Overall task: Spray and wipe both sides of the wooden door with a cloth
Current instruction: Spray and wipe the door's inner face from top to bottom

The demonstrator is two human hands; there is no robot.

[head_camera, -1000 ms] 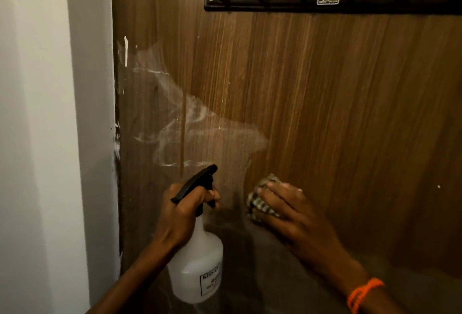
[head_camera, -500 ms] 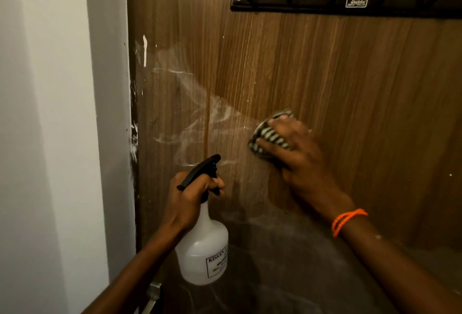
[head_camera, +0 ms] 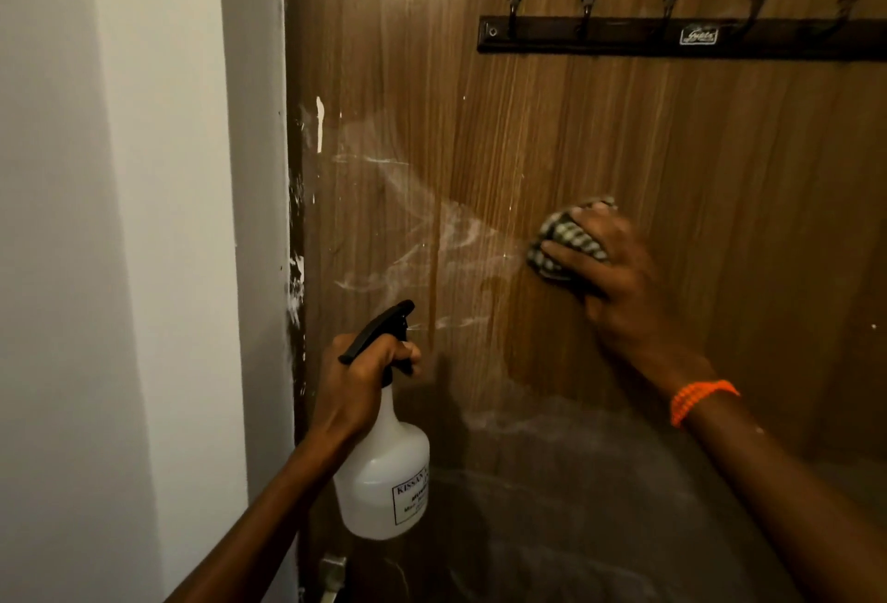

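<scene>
The wooden door (head_camera: 600,132) fills the view, with pale wet streaks (head_camera: 413,242) across its left half. My right hand (head_camera: 609,276) presses a bunched checked cloth (head_camera: 566,237) flat against the door at mid height, just right of the streaks. My left hand (head_camera: 365,377) grips the neck of a white spray bottle (head_camera: 384,482) with a black trigger head (head_camera: 384,329). The bottle hangs upright close to the door's left edge, nozzle facing the wood.
A dark hook rail (head_camera: 672,38) with several hooks is fixed across the door above my right hand. A white wall and door frame (head_camera: 249,218) stand at the left. A hinge (head_camera: 331,573) shows low on the door edge.
My right hand slid the cloth up the door from near the bottle's level and then a little to the right. The left hand kept hold of the bottle. The view shifted right and down.
</scene>
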